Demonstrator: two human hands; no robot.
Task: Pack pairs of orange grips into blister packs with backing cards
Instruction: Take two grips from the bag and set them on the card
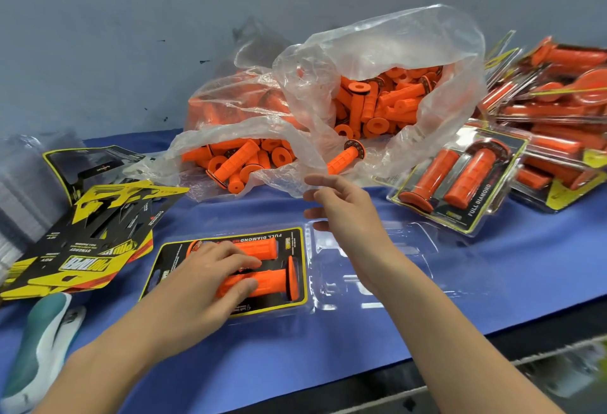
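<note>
The blue cloth [512,259] covers the table to its front edge, which runs slantwise from bottom centre up to the right. Bare cloth lies along that edge and between the open blister pack [371,269] and the finished pack [460,180]. To the left the room is hemmed in by a fanned stack of backing cards [98,233], behind by the clear plastic bag [377,62], and to the right by a heap of finished packs [558,118].

The open blister pack is a clear moulded hinged shell. Its left half holds a black-and-yellow backing card [295,302] and two orange grips, the upper grip [259,246] and the lower grip [269,282]. Both are ribbed rubbery cylinders with flanged ends, lying side by side. Its right half is empty.

The left hand [203,279] rests flat on those two grips, fingers nearly straight and pressing down. The right hand [341,206] hovers above the empty half near the bag's edge, fingers loosely spread and holding nothing.

The finished pack shows two grips. The crinkled bag holds loose grips too many to count, and one single grip [345,159] lies at its mouth. A stack of clear shells [19,190] stands far left, blurred. A teal-and-white curved object [39,348] lies at lower left.
</note>
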